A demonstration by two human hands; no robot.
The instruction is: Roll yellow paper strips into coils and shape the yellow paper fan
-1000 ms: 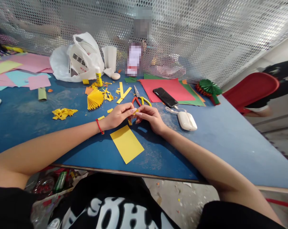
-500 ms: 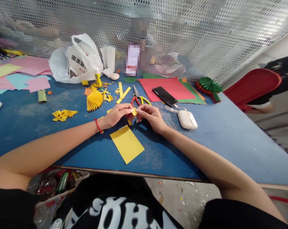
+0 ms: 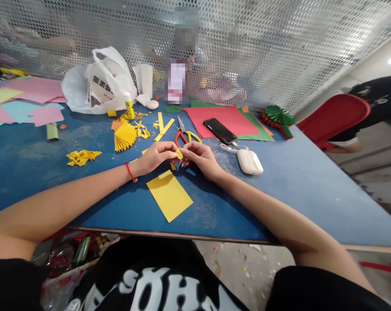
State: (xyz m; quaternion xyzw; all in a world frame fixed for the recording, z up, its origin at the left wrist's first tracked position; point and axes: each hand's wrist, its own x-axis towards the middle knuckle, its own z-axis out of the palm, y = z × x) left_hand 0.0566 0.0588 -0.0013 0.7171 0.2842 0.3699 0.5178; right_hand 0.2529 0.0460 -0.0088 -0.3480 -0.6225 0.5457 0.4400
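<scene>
Between the fingertips of both hands is a small piece of yellow paper; its exact shape is partly covered by the fingers. My left hand pinches it from the left, and my right hand pinches it from the right. Below the hands lies a yellow paper sheet, flat on the blue table. Just beyond the fingers rest scissors with red and yellow handles. Yellow paper strips and a pleated yellow paper fan lie farther to the left.
A glue stick stands near a white plastic bag. A pile of folded yellow pieces lies left. To the right are a black phone on red paper, a white earphone case and a green pleated piece.
The yellow piece has turned slightly between my fingertips. Both hands keep their pinch in nearly the same place, while the whole view has shifted a little.
</scene>
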